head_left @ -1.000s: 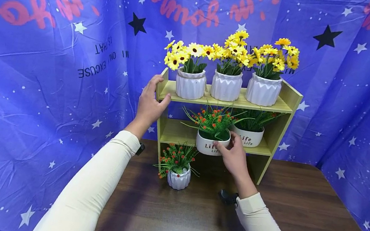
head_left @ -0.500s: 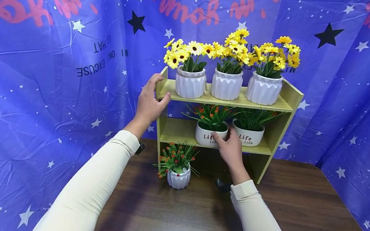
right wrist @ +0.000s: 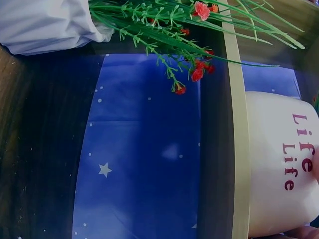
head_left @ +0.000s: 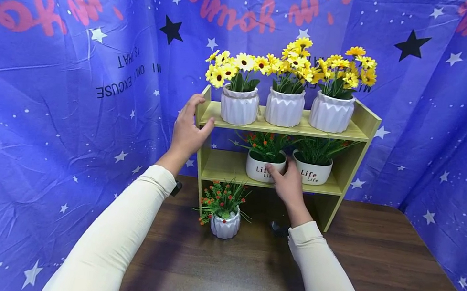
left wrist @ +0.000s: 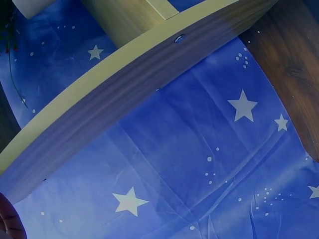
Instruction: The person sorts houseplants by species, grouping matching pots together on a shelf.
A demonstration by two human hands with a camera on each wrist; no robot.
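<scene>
My left hand grips the upper left side panel of a light wooden shelf, thumb at the front edge. In the left wrist view that side panel crosses the picture and only a bit of the hand shows. With thumb and fingers my right hand holds the right end of a white oval flowerpot lettered "Life", with red-flowered greenery. This pot is upright on the middle board in the right wrist view. Just right of it is a matching flowerpot with green leaves.
Three fluted white pots with yellow flowers line the top board. A small white pot with red flowers stands on the brown table at the shelf's lower left. Blue starry cloth hangs behind and at both sides.
My right hand has moved the red-flowered oval pot back and slightly left, from in front of the shelf onto the middle board. The left hand has stayed on the panel.
</scene>
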